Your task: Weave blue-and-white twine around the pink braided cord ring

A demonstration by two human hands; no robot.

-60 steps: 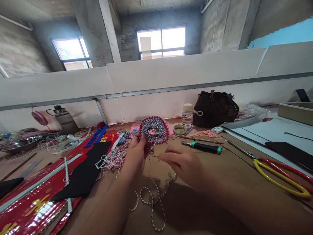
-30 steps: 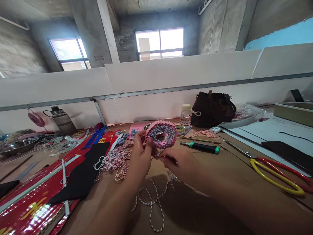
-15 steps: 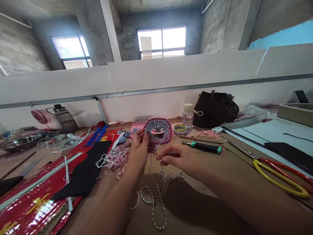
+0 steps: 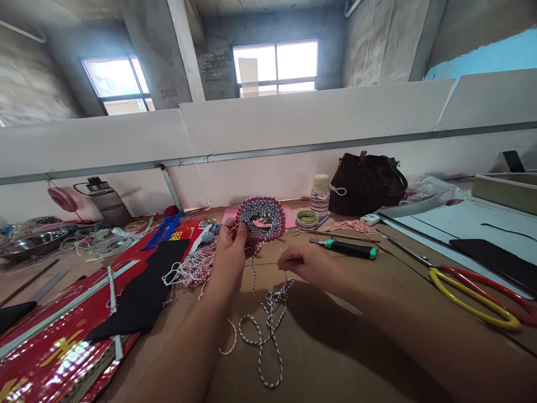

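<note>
My left hand holds up a round ring of coiled, stitched cord, thumb in front. The ring is dark-and-white with a pink and red outer edge, and its middle is an open hole. From its lower side a black-and-white cord hangs down to loose loops on the table. To the right of the ring, and apart from it, my right hand has its fingers pinched together. Something thin shows above and below those fingertips, too fine to name. A short pale strand lies by the loops.
A green-and-black utility knife, large scissors, a tape roll, a lidded jar and a dark bag lie to the right. Leftward are bundled cords, black fabric, red packaging and a metal bowl.
My right hand's fingers have drawn together and it sits slightly farther from the ring. The ring and my left hand have shifted a little left in view. The cord below has bunched differently.
</note>
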